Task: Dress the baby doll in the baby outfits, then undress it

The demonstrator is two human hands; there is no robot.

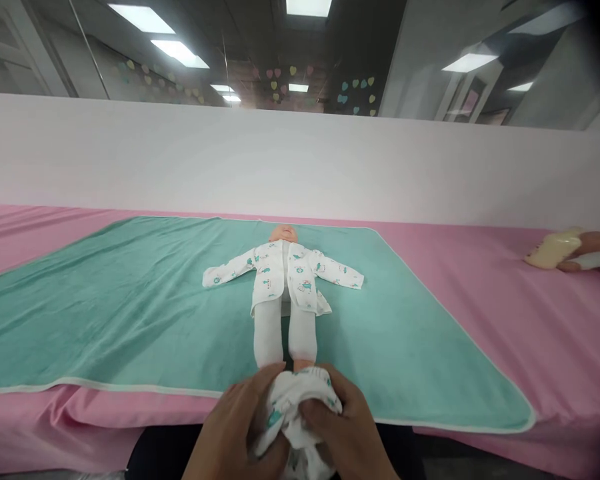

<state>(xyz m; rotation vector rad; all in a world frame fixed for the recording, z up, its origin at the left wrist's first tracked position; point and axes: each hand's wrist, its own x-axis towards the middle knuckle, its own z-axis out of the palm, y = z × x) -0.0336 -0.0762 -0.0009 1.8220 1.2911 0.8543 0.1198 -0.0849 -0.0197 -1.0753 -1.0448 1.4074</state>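
Along the near edge of the worktop (pixel 480 280), just before the feet of a doll (pixel 303 327), two hands are holding a bunched white cloth (pixel 293 427) with a green print. The left hand (pixel 243 413) is cupping the cloth from its left side, with the thumb lying low; the right hand (pixel 350 420) is gripping from the other side, and its thumb is pressing into the folds. So the cloth is sitting between the two sets of fingers, pinched from both sides, while its lower part is reaching to the bottom of the view. Behind it, one bare foot (pixel 304 365) is showing very near; whether it is touching the cloth, I cannot tell. The doll is lying on its back, head away, with an open white jacket (pixel 303 287) on it, whose sleeves are pointing outward. Beneath, a green blanket (pixel 405 347) is spreading wide, leaving room to both sides of the doll. Its pale edge is passing behind the hands, and the pink cover (pixel 130 407) is falling over the front. At the far side, a white wall (pixel 330 167) is closing the space; far right, a pale yellow thing (pixel 553 250) is resting, well apart from the hands.
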